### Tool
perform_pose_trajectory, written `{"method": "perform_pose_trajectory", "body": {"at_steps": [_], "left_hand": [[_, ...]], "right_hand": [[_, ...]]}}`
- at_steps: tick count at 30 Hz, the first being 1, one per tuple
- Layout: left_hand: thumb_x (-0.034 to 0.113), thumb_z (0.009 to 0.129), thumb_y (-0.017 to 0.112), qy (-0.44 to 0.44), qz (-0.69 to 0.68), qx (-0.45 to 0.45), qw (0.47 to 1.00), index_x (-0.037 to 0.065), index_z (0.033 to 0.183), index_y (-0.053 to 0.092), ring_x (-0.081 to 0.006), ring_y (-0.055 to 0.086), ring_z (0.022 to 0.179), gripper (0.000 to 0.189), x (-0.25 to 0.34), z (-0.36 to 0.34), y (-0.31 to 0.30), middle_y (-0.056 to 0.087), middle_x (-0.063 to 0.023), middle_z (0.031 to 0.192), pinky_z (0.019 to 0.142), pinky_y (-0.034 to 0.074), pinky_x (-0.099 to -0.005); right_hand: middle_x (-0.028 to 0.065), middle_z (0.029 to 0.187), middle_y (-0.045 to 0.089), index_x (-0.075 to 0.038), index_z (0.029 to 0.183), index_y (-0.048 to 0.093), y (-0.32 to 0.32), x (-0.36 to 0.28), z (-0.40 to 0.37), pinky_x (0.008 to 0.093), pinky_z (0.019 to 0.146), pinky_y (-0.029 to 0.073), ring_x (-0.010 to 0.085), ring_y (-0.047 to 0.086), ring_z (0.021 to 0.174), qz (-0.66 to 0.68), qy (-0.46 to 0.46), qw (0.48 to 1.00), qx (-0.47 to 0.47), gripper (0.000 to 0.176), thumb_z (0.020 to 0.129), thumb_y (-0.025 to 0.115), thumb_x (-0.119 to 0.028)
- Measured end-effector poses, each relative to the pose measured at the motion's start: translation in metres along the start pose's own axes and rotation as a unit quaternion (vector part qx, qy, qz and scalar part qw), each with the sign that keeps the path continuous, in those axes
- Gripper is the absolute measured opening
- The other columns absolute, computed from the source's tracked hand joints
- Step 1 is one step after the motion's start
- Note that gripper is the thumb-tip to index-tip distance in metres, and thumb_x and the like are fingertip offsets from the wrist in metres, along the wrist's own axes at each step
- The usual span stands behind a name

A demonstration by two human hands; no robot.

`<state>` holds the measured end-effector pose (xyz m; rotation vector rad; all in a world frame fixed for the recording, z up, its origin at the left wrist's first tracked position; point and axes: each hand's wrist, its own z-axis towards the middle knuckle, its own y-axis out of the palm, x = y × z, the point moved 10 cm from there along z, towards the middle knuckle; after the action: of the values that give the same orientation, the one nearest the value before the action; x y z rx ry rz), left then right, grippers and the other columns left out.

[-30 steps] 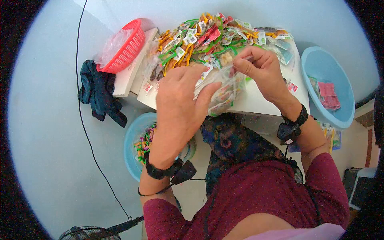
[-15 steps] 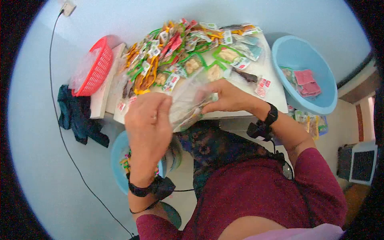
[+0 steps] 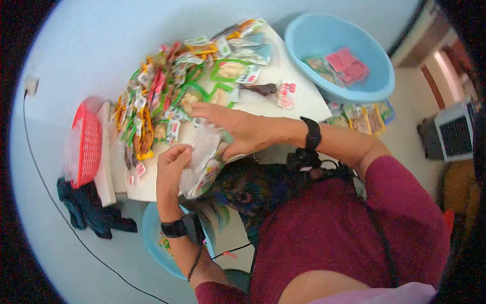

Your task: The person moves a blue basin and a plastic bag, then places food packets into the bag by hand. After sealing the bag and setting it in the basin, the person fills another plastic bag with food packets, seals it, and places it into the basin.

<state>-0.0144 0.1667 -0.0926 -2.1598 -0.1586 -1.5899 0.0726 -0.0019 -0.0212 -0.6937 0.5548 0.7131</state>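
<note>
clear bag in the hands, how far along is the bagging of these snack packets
Seemingly done: some pink packets lie in the blue basin. In hand: the left hand and right hand hold a clear bag, partly filled, at the table edge. To go: a large pile of loose packets covers the table.

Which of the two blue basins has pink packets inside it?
The round light blue plastic basin beyond the white table's right end: pink flat packets lie in it. The other basin, under the left forearm, shows none.
</note>
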Motion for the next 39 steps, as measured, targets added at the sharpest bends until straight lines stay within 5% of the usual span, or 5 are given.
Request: {"method": "perform_pose_trajectory", "body": {"at_steps": [6, 16, 21, 28, 39], "left_hand": [[0.010, 0.088, 0.064, -0.016, -0.103, -0.039, 0.994, 0.002, 0.097, 0.063, -0.0056, 0.052, 0.065, 0.012, -0.023, 0.005, 0.013, 0.061, 0.0018, 0.080, 0.060, 0.040, -0.0188], [0.021, 0.094, 0.058, 0.073, -0.236, 0.088, 0.965, 0.001, 0.113, 0.061, -0.0174, 0.066, 0.079, 0.029, -0.035, -0.003, -0.008, 0.068, -0.0080, 0.098, 0.071, 0.055, -0.0306], [0.034, 0.099, 0.051, 0.008, -0.183, 0.079, 0.980, 0.002, 0.087, 0.067, -0.0124, 0.063, 0.069, 0.038, -0.033, 0.000, 0.015, 0.066, -0.0061, 0.077, 0.060, 0.050, -0.0257], [0.027, 0.098, 0.055, 0.202, 0.081, 0.220, 0.951, 0.000, 0.070, 0.062, -0.0067, 0.048, 0.054, 0.040, -0.019, 0.006, 0.014, 0.056, -0.0018, 0.060, 0.050, 0.037, -0.0221], [0.026, 0.100, 0.050, 0.150, 0.005, 0.241, 0.959, 0.002, 0.064, 0.054, -0.0072, 0.043, 0.055, 0.044, -0.022, -0.001, 0.012, 0.051, -0.0009, 0.058, 0.052, 0.034, -0.0237]], "right_hand": [[0.0148, 0.130, 0.056, -0.004, 0.126, 0.054, 0.021, -0.001, -0.002, 0.0445, 0.102, 0.042, 0.0367, 0.043, 0.129, -0.097, -0.083, 0.986, -0.108, 0.067, 0.066, 0.080, -0.018], [0.0126, 0.090, 0.070, 0.000, 0.100, 0.067, 0.008, 0.029, 0.013, 0.0308, 0.074, 0.051, 0.0162, 0.064, 0.080, 0.003, 0.193, 0.975, -0.108, 0.036, 0.074, 0.075, -0.025], [0.0043, 0.094, 0.067, 0.000, 0.104, 0.067, -0.108, 0.027, 0.001, 0.0263, 0.075, 0.050, 0.0102, 0.062, 0.085, 0.073, 0.349, 0.934, 0.002, 0.035, 0.081, 0.070, -0.026], [0.0053, 0.104, 0.065, 0.000, 0.113, 0.060, -0.337, 0.051, -0.087, 0.0306, 0.086, 0.052, 0.0141, 0.064, 0.093, 0.028, 0.396, 0.890, 0.223, 0.032, 0.090, 0.064, -0.022], [0.0076, 0.100, 0.068, 0.004, 0.113, 0.059, -0.449, 0.202, -0.239, 0.0346, 0.078, 0.054, 0.0189, 0.066, 0.083, -0.081, 0.581, 0.796, 0.151, 0.035, 0.081, 0.065, -0.008]]}}
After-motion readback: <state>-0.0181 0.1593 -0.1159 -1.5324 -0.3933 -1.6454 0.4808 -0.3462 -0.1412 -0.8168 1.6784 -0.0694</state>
